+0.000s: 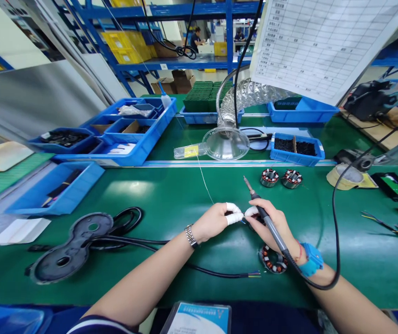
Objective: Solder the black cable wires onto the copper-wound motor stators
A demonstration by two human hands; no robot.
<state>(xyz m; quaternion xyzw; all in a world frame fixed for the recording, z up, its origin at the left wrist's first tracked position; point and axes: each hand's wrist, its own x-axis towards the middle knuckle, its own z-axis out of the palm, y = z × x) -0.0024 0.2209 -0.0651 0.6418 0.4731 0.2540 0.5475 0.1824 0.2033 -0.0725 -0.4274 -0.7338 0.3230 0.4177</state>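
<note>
My left hand [216, 221], with white wraps on its fingers, is closed in a pinch against the fingertips of my right hand [271, 220]. A small wire end with a bit of blue shows where they meet; most of it is hidden. A soldering iron [269, 222] rests in my right hand, its tip pointing up and away. Thin solder wire [204, 178] runs down to behind my left hand. One wound motor stator [274, 260] lies below my right hand, and a black cable [219, 273] with bared coloured wires ends beside it.
Two more stators [269, 177] stand near a fume funnel [225, 144]. A grey double-ring housing [77, 248] with coiled cable lies left. Blue bins [298, 160] line the back. The iron's cord [336, 222] loops past my right wrist. A paper sheet [317, 51] hangs above.
</note>
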